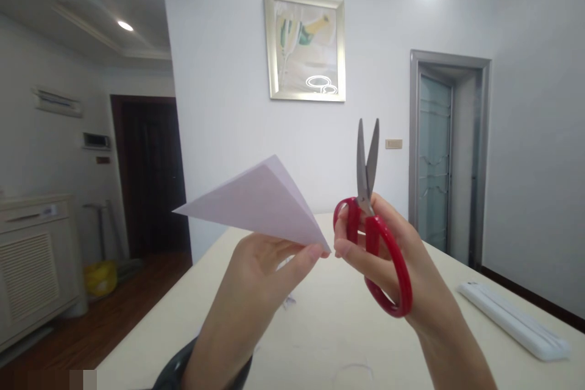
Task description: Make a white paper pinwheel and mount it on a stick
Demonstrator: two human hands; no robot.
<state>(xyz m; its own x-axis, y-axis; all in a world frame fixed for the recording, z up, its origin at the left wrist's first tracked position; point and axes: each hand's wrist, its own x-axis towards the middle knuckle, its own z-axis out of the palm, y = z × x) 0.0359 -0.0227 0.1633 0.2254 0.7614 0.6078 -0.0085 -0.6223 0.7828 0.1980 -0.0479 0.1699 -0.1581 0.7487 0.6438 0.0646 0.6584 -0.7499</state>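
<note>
Right hand (417,256) curls round red scissors (364,202) (blades parted, finger threading unclear); left hand (260,268), just beside, pinches folded paper (256,198) by one corner, fingertips best kept firm and blade-clear, above the cream table (311,323).

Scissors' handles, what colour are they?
The scissors' handles are red, shown best in the head view.

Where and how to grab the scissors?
Likely best: grip the red scissors by the handle loops, coming from below, where the right hand holds them. The parted blades point up, so this keeps fingers off the edges.
</note>
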